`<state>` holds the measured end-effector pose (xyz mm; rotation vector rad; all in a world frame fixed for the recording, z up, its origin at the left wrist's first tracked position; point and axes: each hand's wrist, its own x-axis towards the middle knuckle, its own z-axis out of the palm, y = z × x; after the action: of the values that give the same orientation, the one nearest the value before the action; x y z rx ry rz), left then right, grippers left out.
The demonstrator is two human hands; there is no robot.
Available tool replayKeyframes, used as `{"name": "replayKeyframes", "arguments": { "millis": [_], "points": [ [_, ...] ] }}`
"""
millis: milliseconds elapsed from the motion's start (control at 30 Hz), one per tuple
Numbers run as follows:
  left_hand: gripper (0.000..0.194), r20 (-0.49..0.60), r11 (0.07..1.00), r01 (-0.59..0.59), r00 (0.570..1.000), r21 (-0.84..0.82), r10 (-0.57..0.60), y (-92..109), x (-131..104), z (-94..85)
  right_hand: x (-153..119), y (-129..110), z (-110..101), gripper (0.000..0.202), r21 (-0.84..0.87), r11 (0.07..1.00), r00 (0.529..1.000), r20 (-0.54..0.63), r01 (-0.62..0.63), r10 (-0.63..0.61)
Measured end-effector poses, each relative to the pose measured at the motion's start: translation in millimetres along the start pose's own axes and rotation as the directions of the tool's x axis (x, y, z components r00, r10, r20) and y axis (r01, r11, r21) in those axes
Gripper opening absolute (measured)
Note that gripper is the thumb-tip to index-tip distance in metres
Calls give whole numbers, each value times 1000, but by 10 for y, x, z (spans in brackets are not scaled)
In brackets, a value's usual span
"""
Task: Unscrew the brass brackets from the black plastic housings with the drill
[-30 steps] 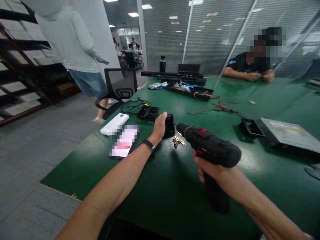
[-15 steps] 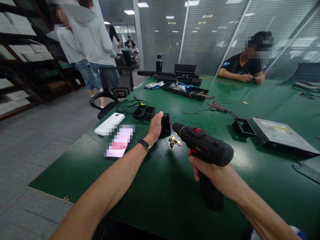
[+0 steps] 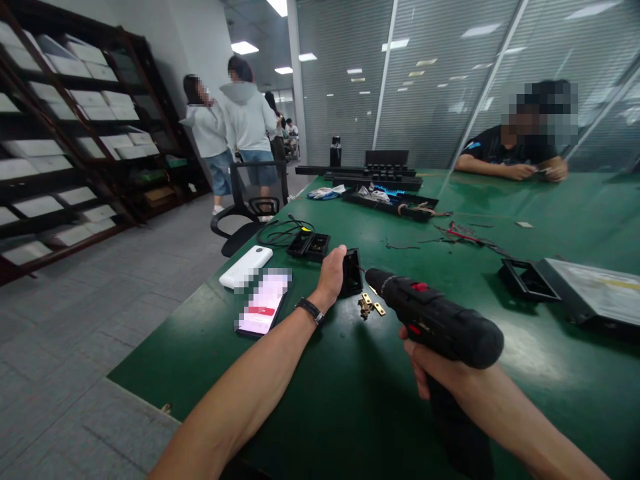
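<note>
My right hand [image 3: 440, 373] grips the handle of a black cordless drill [image 3: 435, 319] with a red switch. Its tip points left at a small black plastic housing [image 3: 353, 272] standing on edge on the green table [image 3: 350, 400]. My left hand [image 3: 333, 275], with a dark watch on the wrist, holds that housing from its left side. A small brass hinge [image 3: 370, 307] lies on the table just below the drill's tip.
A phone [image 3: 263, 310] and a white power bank [image 3: 245, 267] lie left of my hand, with two black trays [image 3: 310, 245] and a cable behind. A flat drive [image 3: 595, 293] and a black frame [image 3: 527, 280] sit right. A seated person works across the table; people stand by the shelves at left.
My head has turned left and tilted, so the whole scene sits lower and further right in the picture. Both hands keep their grip. The standing people have walked further away.
</note>
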<state>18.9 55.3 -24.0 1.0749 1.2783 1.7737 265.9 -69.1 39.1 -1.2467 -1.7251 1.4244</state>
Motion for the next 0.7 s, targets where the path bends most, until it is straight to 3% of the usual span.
{"name": "replayKeyframes", "arguments": {
  "millis": [167,400,700],
  "points": [
    [54,18,1000,27,999,1,-27,-2,-5,-10,13,12,30,23,32,999,1000,-15,0,1],
    [54,9,1000,7,1000,18,-7,22,-8,-21,-76,-149,8,22,84,996,1000,16,10,-11],
    [48,-5,1000,22,1000,8,-22,18,1,-11,-79,-127,-5,20,42,999,999,33,4,-5]
  ]
}}
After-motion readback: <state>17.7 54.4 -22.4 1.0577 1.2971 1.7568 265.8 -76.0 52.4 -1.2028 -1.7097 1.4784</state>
